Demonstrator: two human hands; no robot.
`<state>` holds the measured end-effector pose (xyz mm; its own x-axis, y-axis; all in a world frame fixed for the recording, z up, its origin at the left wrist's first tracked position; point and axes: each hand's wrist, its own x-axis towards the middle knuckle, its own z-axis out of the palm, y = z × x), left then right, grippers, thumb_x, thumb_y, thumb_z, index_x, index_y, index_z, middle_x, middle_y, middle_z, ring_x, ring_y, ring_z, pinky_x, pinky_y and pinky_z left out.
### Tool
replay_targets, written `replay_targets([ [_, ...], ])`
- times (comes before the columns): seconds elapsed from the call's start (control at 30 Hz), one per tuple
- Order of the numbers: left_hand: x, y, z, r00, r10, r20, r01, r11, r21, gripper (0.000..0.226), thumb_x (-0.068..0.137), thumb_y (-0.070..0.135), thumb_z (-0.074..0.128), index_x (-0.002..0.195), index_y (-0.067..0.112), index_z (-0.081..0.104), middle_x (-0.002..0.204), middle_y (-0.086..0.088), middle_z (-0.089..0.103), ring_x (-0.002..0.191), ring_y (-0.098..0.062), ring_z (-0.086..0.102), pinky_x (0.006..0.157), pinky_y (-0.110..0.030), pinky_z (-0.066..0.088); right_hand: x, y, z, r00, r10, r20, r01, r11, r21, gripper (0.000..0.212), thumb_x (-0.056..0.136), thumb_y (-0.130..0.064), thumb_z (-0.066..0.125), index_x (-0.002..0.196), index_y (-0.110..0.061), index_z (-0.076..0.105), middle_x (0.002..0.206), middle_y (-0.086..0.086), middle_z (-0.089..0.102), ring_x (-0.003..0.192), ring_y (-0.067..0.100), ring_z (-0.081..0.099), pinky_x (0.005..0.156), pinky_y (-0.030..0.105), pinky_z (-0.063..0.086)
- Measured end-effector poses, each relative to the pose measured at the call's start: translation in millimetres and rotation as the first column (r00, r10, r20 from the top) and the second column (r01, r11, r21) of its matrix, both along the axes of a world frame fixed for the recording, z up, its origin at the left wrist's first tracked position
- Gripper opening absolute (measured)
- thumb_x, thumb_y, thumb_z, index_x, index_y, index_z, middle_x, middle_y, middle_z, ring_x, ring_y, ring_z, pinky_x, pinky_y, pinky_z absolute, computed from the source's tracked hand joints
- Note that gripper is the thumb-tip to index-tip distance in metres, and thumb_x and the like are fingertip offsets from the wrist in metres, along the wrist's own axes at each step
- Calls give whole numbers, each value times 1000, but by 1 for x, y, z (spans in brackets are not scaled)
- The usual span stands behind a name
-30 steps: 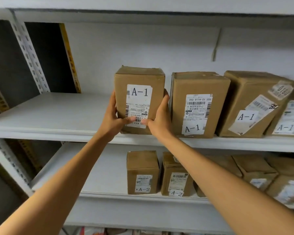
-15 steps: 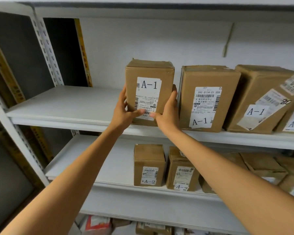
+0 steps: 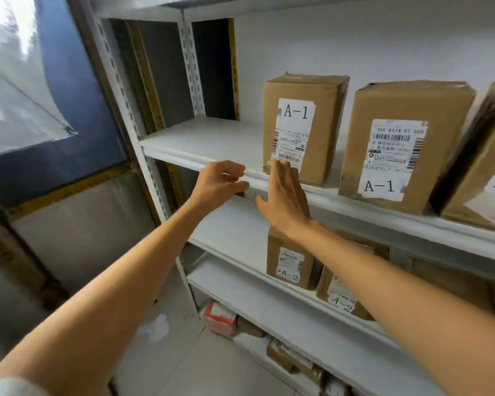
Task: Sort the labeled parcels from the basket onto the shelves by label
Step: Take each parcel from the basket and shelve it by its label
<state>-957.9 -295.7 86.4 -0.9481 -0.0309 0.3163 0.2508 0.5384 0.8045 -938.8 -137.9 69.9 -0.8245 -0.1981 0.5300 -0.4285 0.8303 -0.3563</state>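
1. A white metal rack (image 3: 166, 144) stands against a pale wall, with a window to its left.
2. The left hand (image 3: 220, 181) is empty, fingers loosely curled, in front of the rack's upper shelf (image 3: 206, 138) edge.
3. The right hand (image 3: 286, 195) is flat and empty, its fingertips overlapping the parcel's lower corner.
4. The A-1 parcel (image 3: 303, 124) stands upright on that shelf, leftmost of the boxes there.
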Motion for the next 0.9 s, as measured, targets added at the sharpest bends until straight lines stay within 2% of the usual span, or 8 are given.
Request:
replay_targets([
  [0.07, 30, -9, 1, 995, 96, 6, -94, 982, -167, 40, 74, 14, 81, 112, 10, 69, 104, -3, 70, 92, -13, 66, 84, -22, 55, 7, -6, 6, 990, 126, 62, -128, 991, 34, 55, 86, -21, 64, 130, -6, 35, 131, 14, 41, 118, 30, 42, 90, 39, 45],
  [0.17, 84, -20, -5, 958, 285, 42, -244, 882, -402, 44, 72, 20, 81, 114, 19, 68, 106, -1, 70, 94, -15, 66, 89, -36, 54, 27, -18, 9, 944, 300, 136, -314, 944, 96, 49, 85, -25, 66, 122, -8, 39, 121, 12, 47, 111, 29, 48, 82, 37, 44],
  [0.33, 200, -29, -37, 830, 544, 123, -446, 780, -439, 41, 72, 27, 80, 111, 24, 67, 104, 2, 69, 93, -14, 65, 86, -35, 55, 85, -48, -9, 805, 533, 261, -588, 777, 226, 46, 81, -30, 68, 116, -10, 47, 117, 11, 52, 108, 30, 53, 83, 41, 49],
  [0.47, 294, -38, -57, 695, 688, 208, -526, 685, -505, 44, 71, 30, 79, 112, 27, 66, 104, 5, 68, 95, -13, 65, 87, -37, 54, 140, -71, -23, 635, 687, 354, -773, 568, 284, 51, 82, -33, 70, 122, -10, 49, 122, 10, 53, 109, 26, 54, 86, 36, 48],
  [0.6, 383, -39, -62, 578, 777, 250, -598, 612, -518, 42, 73, 24, 78, 114, 21, 66, 105, 2, 69, 95, -16, 65, 86, -38, 55, 198, -99, -25, 434, 780, 451, -900, 350, 260, 51, 84, -36, 71, 126, -13, 52, 122, 5, 54, 108, 22, 55, 90, 36, 50],
  [0.77, 505, -24, -69, 365, 886, 284, -712, 463, -529, 41, 72, 26, 78, 110, 19, 67, 100, 1, 70, 91, -16, 66, 86, -36, 55, 296, -129, -26, 215, 833, 510, -941, 37, 337, 54, 79, -38, 73, 121, -10, 53, 118, 8, 57, 100, 23, 53, 82, 36, 47],
  [0.9, 617, 13, -80, 165, 944, 287, -769, 305, -562, 35, 70, 28, 77, 102, 18, 68, 96, 1, 69, 92, -18, 65, 79, -31, 52, 398, -134, -32, 22, 836, 549, -900, -222, 374, 55, 81, -37, 69, 126, -10, 51, 120, 7, 56, 104, 25, 53, 88, 39, 48],
])
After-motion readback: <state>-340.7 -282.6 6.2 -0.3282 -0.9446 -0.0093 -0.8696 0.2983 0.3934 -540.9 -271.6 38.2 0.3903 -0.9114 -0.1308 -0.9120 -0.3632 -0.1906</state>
